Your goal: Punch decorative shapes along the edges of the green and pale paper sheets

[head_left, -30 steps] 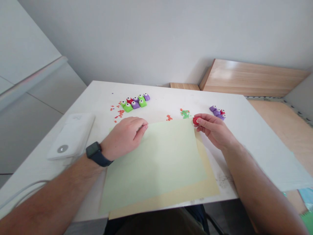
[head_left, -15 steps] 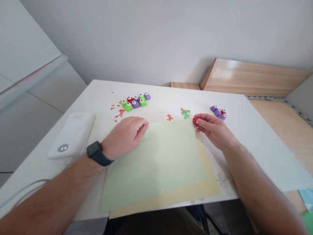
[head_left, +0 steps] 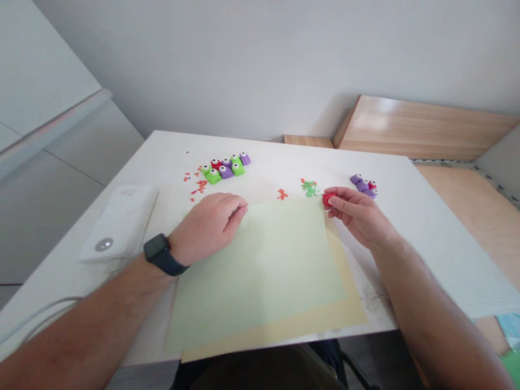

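Atop the green sheet (head_left: pixel 255 276), the left hand (head_left: pixel 209 222) rests loosely curled around nothing visible, the right hand (head_left: pixel 359 216) pinches a red punch (head_left: pixel 327 199) at its corner, and paper bits (head_left: pixel 309 188) lie beyond.

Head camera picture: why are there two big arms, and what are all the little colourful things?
This picture comes from a camera worn on a person's head, looking down, so those arms are the person's own. The left hand, with a black watch on its wrist, rests on a pale green paper sheet, which lies over a cream sheet. The right hand pinches a small red object. On the white table sit purple, green and red paper punches, with tiny orange paper bits and green paper bits nearby.
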